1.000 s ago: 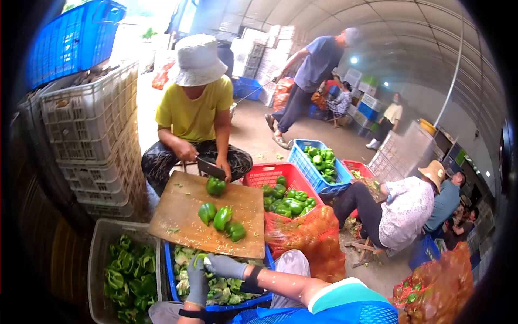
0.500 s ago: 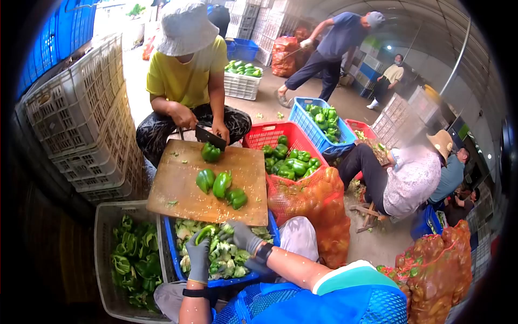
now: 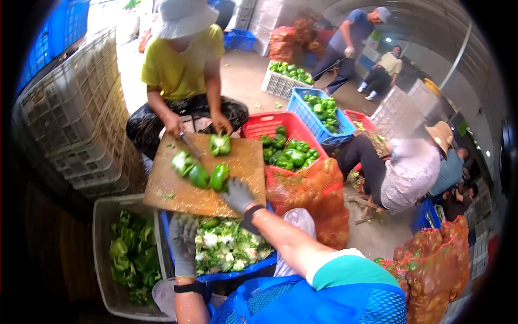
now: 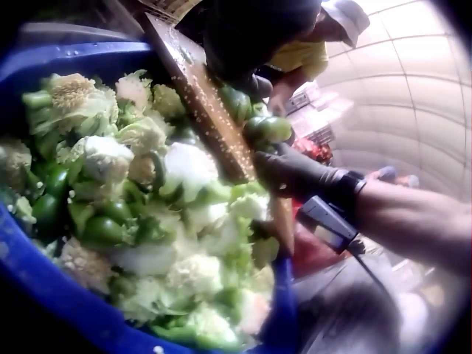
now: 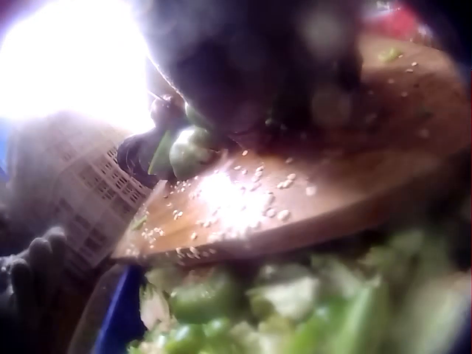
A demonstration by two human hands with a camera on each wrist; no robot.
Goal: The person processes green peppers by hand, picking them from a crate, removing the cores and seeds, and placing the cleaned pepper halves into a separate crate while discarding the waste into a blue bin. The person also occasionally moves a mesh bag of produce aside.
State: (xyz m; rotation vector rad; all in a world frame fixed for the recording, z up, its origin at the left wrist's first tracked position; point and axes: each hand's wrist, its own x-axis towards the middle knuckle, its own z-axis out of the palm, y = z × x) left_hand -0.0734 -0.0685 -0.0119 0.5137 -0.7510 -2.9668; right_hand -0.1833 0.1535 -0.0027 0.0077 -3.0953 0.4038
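Note:
My gloved right hand [image 3: 238, 195] reaches over the front of the wooden board [image 3: 162, 189], its fingertips right beside a cut green bell pepper half [image 3: 219, 177]. In the left wrist view the same hand [image 4: 291, 166] overlaps the lower edge of that pepper [image 4: 269, 129]. My gloved left hand [image 3: 183, 243] hangs over the left rim of the blue tub [image 3: 245, 268], fingers loosely bent, with nothing visible in it. Pepper cores and trimmings [image 3: 229, 245] fill the tub. Other pepper pieces [image 3: 198, 176] lie on the board among scattered seeds.
Across the board a person in a yellow shirt [image 3: 183, 67] holds a knife [image 3: 190, 144] beside a cut pepper [image 3: 219, 144]. A grey crate [image 3: 100, 254] of pepper pieces stands left. Right are a red crate [image 3: 270, 120] of peppers and a filled mesh sack [image 3: 324, 210].
My right hand has moved from over the tub up to the board. The left hand has lowered leftward, without the pepper piece it held. The other person has cut through the pepper at the back.

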